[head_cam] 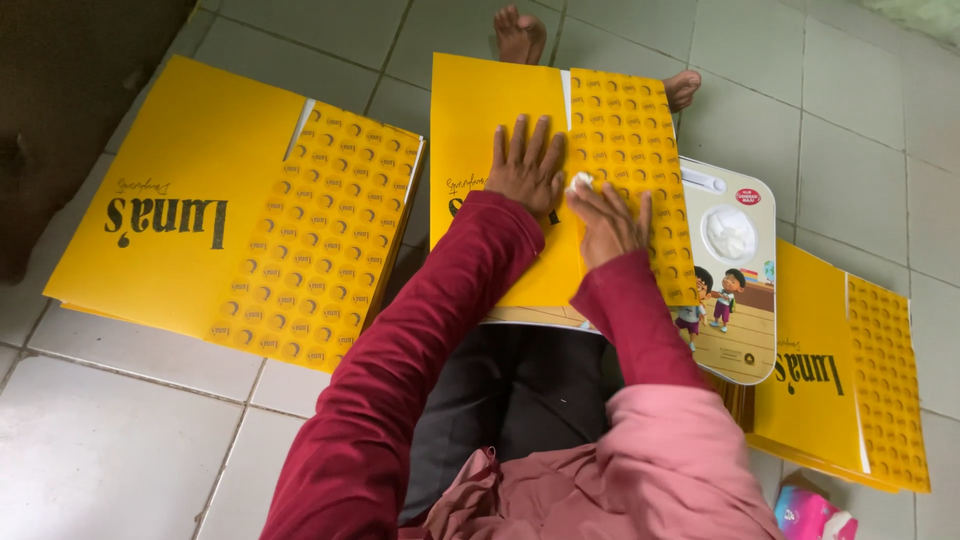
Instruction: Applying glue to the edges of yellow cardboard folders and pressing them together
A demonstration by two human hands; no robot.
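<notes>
While lying flat on the pale tiled floor [120, 440], far left: a stack of yellow flattened cardboard sheets [200, 220], plain on one half, dotted with a repeating round pattern on the other. Next, at centre: the yellow sheet being worked [490, 110], resting on a small lap table with a cartoon print [735, 330], over dark-clothed legs. Left hand [525, 165] pressed flat on the plain half, fingers spread, palm down, grasping nothing. Just beside it, right hand [605, 220] flat across the seam onto the patterned flap, a small white wad [581, 181] touching the fingertips; whether pinched or merely pressed under them, cannot tell. Beyond, two bare feet [520, 35]. Far right: another yellow stack [840, 380], and a pink packet [815, 515] at the bottom edge.
</notes>
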